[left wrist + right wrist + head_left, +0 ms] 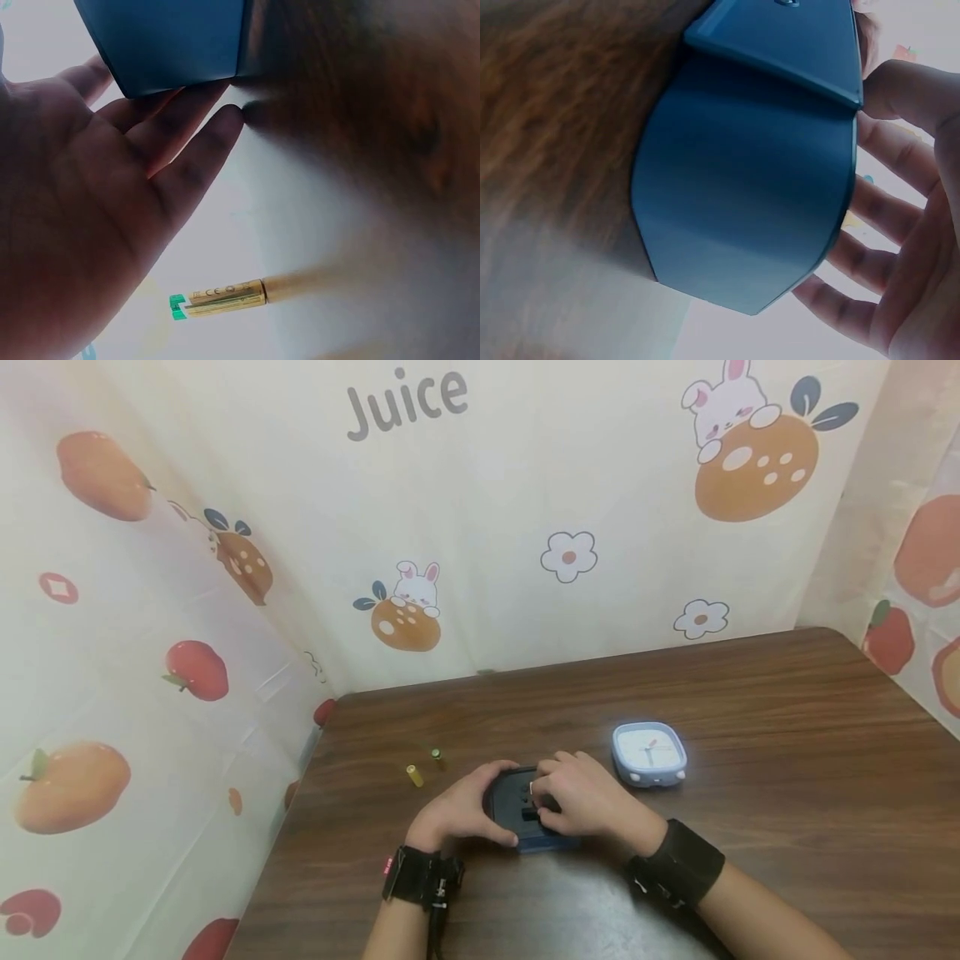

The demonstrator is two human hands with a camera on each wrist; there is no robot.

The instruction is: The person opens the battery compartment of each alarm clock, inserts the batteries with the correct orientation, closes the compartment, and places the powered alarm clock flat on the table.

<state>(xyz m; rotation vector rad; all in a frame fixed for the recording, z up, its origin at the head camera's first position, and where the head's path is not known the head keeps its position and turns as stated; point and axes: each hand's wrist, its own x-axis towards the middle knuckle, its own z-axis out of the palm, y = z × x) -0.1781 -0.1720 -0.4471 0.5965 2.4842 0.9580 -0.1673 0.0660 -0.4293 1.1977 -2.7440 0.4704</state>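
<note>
A blue device [550,843] with a black, round-cornered upper face [510,797] lies on the table. My left hand [463,806] grips its left side, thumb at the near edge and fingers at the far edge. Over the black face, my right hand [581,793] has bent fingers touching it around a dark slot [530,814]; whether they pinch anything is hidden. The right wrist view shows the device's smooth blue side [742,172]. A yellow battery [415,775] and a green-topped battery [437,755] stand upright left of my left hand.
A light-blue alarm clock [648,753] with a white dial stands right of the device, beyond my right forearm. The wooden table [787,760] ends at a printed curtain [487,493] at the back and along the left side.
</note>
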